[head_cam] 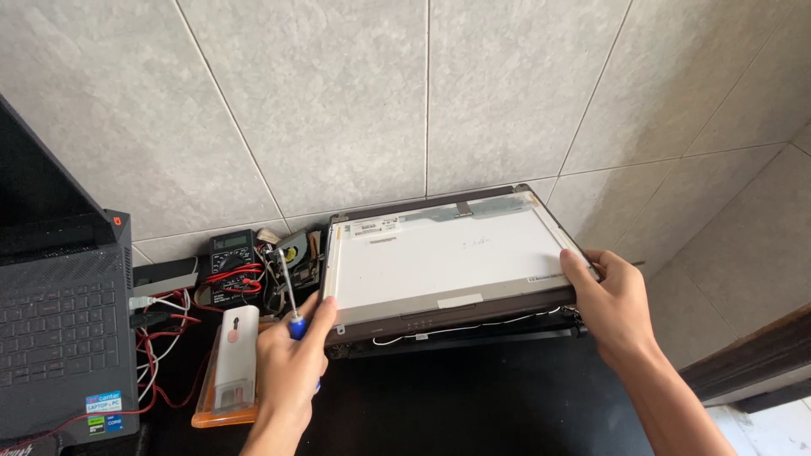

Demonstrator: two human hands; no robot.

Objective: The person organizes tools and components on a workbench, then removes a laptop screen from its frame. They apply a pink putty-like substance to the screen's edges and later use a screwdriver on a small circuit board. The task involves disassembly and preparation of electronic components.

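Observation:
A bare laptop screen panel (443, 257), white-backed in a dark lid frame, lies flat on the black table against the tiled wall. My left hand (291, 367) grips a blue-handled screwdriver (289, 295) with its shaft pointing up, and its thumb presses the panel's near left corner. My right hand (612, 308) holds the panel's right edge, fingers curled over the frame. A thin white cable (473, 328) runs along the panel's front edge.
An open black laptop (63, 329) stands at the left. Between it and the panel lie a multimeter (232, 253) with red leads, tangled wires, a small fan (296, 245), and a white device on an orange tray (230, 371). The tiled wall (405, 93) rises close behind.

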